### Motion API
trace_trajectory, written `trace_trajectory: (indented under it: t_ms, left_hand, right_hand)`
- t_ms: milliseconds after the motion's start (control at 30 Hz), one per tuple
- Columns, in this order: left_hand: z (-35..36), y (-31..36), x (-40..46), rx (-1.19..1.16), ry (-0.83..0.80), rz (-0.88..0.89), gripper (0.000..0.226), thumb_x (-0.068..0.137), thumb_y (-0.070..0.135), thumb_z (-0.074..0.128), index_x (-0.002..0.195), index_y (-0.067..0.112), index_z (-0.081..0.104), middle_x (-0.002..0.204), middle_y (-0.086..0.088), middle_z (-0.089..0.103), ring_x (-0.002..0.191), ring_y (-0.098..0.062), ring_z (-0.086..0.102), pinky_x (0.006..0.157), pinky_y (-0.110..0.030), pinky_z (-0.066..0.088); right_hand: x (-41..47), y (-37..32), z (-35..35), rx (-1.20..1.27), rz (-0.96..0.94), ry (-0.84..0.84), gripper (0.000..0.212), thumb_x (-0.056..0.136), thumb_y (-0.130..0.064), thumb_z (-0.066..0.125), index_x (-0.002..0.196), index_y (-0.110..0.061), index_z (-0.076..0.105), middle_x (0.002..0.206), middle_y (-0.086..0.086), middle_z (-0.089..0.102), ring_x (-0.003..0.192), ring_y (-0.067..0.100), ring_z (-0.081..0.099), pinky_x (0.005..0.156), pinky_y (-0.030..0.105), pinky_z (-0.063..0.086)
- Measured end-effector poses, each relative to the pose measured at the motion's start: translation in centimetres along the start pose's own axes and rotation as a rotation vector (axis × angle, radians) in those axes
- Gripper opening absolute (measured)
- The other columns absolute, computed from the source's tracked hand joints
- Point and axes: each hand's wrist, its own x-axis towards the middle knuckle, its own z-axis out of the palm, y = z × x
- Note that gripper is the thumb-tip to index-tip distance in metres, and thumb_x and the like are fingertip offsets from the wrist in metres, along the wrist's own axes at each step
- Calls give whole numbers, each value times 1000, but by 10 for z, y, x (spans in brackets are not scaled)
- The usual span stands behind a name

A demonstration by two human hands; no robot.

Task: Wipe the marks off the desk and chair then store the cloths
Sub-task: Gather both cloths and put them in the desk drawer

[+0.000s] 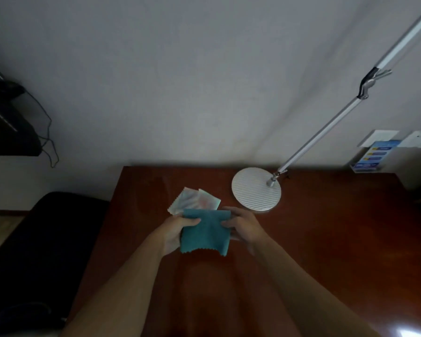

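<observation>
Reaching in from the bottom of the frame, both bare forearms angle toward the centre and meet over the reddish-brown desk (326, 239). Between them hangs a teal cloth (206, 233), held up by its top corners, its zigzag lower edge loose and pointing toward the bottom of the frame. The left hand (178, 231) grips the cloth's upper left corner, the thumb lying across the front of the fabric and the fingers curled behind it, palm turned toward the centre. The right hand (243, 227) pinches the upper right corner, fingers bent and closed over the fabric edge, the back of the hand facing up and right. Both wrists are roughly level, and the cloth is stretched fairly flat between them.

Just above the teal cloth in the frame, a small stack of pale cloths (192, 201) in whitish, greenish and pinkish tones lies on the desk, partly hidden behind the teal one's top edge. To the right of that stack sits the round white ribbed lamp base (255, 190), with its silver lamp arm (338, 117) rising diagonally to the upper right corner. At lower left, beside the desk's edge, is a dark chair (46, 251). A grey wall (180, 69) fills the upper half.
</observation>
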Motion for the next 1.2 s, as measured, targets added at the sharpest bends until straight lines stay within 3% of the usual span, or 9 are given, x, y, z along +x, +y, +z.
trace_trajectory:
  t_ms: [267, 400, 500, 567, 667, 800, 900, 1067, 1200]
  left_hand:
    - [-1, -46, 30, 13, 46, -122, 36, 85, 6, 74, 120, 7, 65, 111, -13, 74, 104, -28, 71, 90, -42, 57]
    - [5, -43, 55, 530, 168, -6, 21, 90, 19, 71, 110, 16, 67, 106, -3, 74, 99, -22, 70, 93, -42, 56]
    - [-3, -51, 65, 1213, 305, 244, 34, 95, 25, 60, 127, 16, 58, 128, -3, 58, 121, -24, 54, 98, -40, 48]
    - [-13, -57, 70, 1445, 262, 330, 46, 95, 20, 56, 140, 15, 47, 141, -6, 46, 133, -26, 41, 102, -40, 42]
    - [-27, -65, 81, 1651, 201, 232, 63, 94, 21, 54, 152, 20, 29, 158, -6, 27, 147, -27, 22, 111, -45, 32]
    - [-35, -88, 83, 1738, 177, 120, 72, 95, 29, 52, 156, 20, 16, 163, -5, 18, 150, -28, 16, 117, -48, 24]
    - [-31, -102, 73, 1773, 239, 253, 63, 93, 29, 54, 151, 21, 30, 149, -3, 40, 137, -25, 38, 109, -42, 33]
    - [-26, -107, 60, 1658, 189, 436, 25, 94, 19, 49, 114, 17, 66, 106, -3, 71, 97, -23, 67, 82, -33, 48]
    - [-50, -116, 62, 1569, 357, 505, 36, 94, 19, 53, 130, 14, 57, 126, -8, 61, 120, -24, 55, 103, -37, 44]
  right_hand:
    - [1, 77, -9, 250, 223, 120, 51, 84, 11, 61, 129, -14, 60, 116, 9, 67, 107, 28, 66, 73, 41, 60]
    - [3, 82, -18, 187, 160, 233, 71, 87, 14, 58, 147, -20, 42, 106, 0, 63, 89, 19, 66, 75, 38, 59]
    - [9, 84, -28, -168, 47, 318, 93, 83, 0, 64, 157, -30, 16, 135, 2, 57, 99, 14, 65, 87, 34, 56]
    - [8, 90, -30, -574, 6, 335, 90, 81, -9, 62, 156, -34, 19, 157, 1, 33, 129, 21, 52, 97, 31, 48]
    - [-1, 113, -22, -909, -76, 174, 73, 91, -14, 58, 155, -30, 28, 163, 1, 22, 145, 25, 32, 113, 36, 36]
    - [-18, 152, 5, -1233, -54, -158, 71, 96, -21, 51, 157, -33, 16, 167, -7, 2, 153, 20, 4, 119, 48, 22]
    - [-20, 179, 9, -1426, 12, -159, 73, 98, -27, 50, 158, -31, 7, 166, -8, -7, 153, 17, -9, 118, 55, 17]
    - [-26, 190, 2, -1601, 10, 17, 62, 96, -36, 50, 153, -30, 27, 165, -6, 15, 151, 21, 13, 116, 58, 15]
    - [-30, 175, 0, -1522, 13, 78, 50, 93, -39, 47, 142, -30, 46, 154, -8, 41, 140, 23, 39, 116, 55, 19]
